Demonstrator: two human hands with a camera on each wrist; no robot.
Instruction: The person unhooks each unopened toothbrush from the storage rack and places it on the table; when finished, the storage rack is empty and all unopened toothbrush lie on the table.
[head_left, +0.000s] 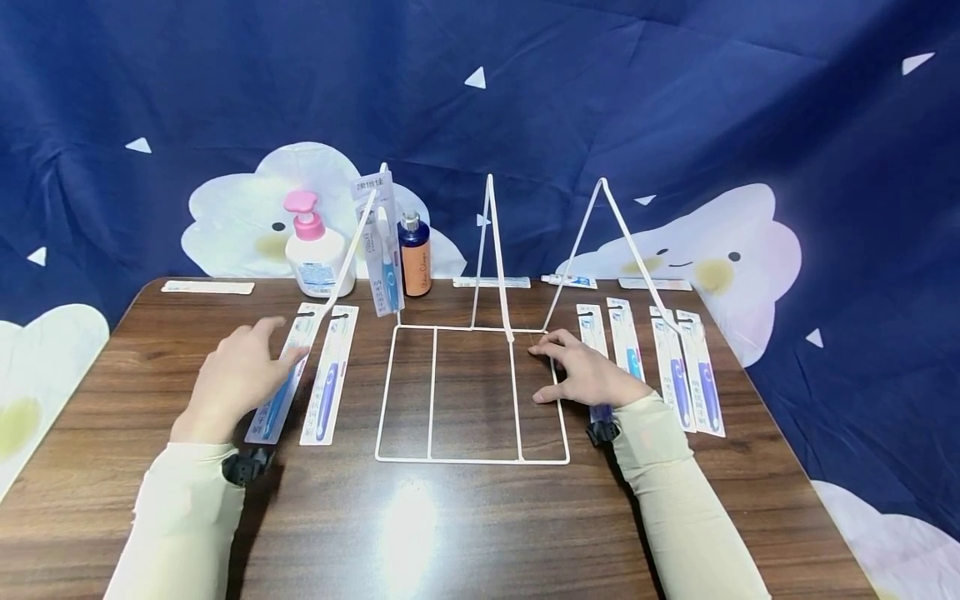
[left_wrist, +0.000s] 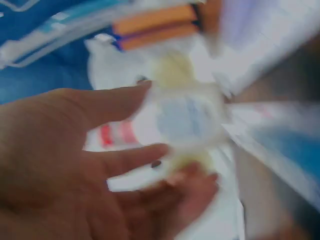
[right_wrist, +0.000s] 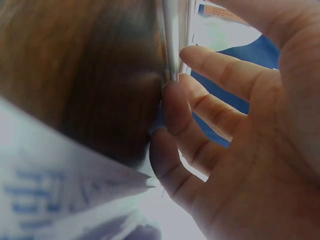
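Observation:
A white wire rack (head_left: pixel 472 392) stands mid-table, its flat base frame toward me and three slanted arms rising behind. One packaged toothbrush (head_left: pixel 382 250) hangs on the left arm. My left hand (head_left: pixel 262 350) is open above a flat toothbrush pack (head_left: pixel 279 392), fingertips near its upper part; a second pack (head_left: pixel 328 375) lies beside it. In the blurred left wrist view the left hand (left_wrist: pixel 75 165) shows spread fingers holding nothing. My right hand (head_left: pixel 577 375) rests its fingertips on the rack's right base wire. The right wrist view shows the right hand (right_wrist: pixel 225 125) touching that wire (right_wrist: pixel 170 40).
Several more toothbrush packs (head_left: pixel 671 367) lie in a row right of the rack. A white pump bottle with a pink cap (head_left: pixel 318 250) and a dark bottle with an orange label (head_left: pixel 414 258) stand at the back. Flat boxes (head_left: pixel 206 287) line the table's far edge. A blue cloth hangs behind.

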